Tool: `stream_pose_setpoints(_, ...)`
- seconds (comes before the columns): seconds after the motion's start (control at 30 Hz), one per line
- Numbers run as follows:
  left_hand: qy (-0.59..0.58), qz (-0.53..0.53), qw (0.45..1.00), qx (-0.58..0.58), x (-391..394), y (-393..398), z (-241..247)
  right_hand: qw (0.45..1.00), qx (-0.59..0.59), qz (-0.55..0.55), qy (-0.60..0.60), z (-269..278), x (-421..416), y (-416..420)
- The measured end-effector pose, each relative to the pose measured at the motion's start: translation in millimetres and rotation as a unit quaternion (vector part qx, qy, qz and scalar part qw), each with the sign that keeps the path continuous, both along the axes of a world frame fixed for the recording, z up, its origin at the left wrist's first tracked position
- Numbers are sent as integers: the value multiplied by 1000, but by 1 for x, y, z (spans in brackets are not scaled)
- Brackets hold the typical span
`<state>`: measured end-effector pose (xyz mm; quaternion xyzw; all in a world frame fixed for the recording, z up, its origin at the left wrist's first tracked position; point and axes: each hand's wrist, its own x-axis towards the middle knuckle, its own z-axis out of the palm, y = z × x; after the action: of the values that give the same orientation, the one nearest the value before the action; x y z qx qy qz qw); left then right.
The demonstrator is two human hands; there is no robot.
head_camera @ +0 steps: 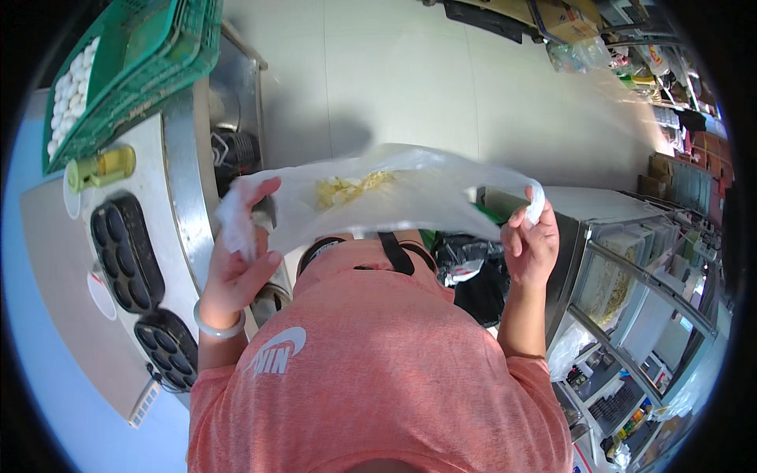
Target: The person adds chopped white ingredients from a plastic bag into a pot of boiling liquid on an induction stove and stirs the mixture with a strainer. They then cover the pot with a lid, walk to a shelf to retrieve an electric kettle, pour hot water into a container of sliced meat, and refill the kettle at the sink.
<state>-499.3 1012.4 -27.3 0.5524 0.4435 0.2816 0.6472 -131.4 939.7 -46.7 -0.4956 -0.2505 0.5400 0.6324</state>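
A thin, translucent white plastic bag (426, 198) is stretched between my two hands in front of my waist, its mouth spread wide. Pale yellow and whitish scraps (352, 189) show inside; exactly what they are is unclear. On one side my left hand (236, 275), with a pale bangle at the wrist, has the bag's edge bunched over its fingers. Opposite it, my right hand (535, 245) grips the other end, where a twisted strip of plastic loops around a finger.
A counter (151, 177) at left holds black multi-well pans (127, 251), a yellow-green jug (103, 168) and a green crate (201, 41) with eggs (74, 88). A black plastic bag (479, 266) lies low beside me. Right stands a metal-framed cabinet (644, 278) with clear containers.
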Motion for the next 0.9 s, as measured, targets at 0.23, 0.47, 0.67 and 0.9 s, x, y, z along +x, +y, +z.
stream_pose_setpoints(0.23, -116, 100, 978, 145, 41, 95, 28, 985, 156, -59, -39, 29, 18, 99)
stream_pose_setpoints(0.47, 7, 112, 971, 210, 73, 175, 39, 977, 194, -84, -11, 27, 86, 178)
stream_pose_setpoints(0.67, -82, 98, 939, 319, 134, 226, 47, 984, 155, -74, -40, 25, 136, 232)
stream_pose_setpoints(0.9, -108, 48, 945, 304, 182, 300, 57, 994, 38, -97, -44, 18, 173, 260)
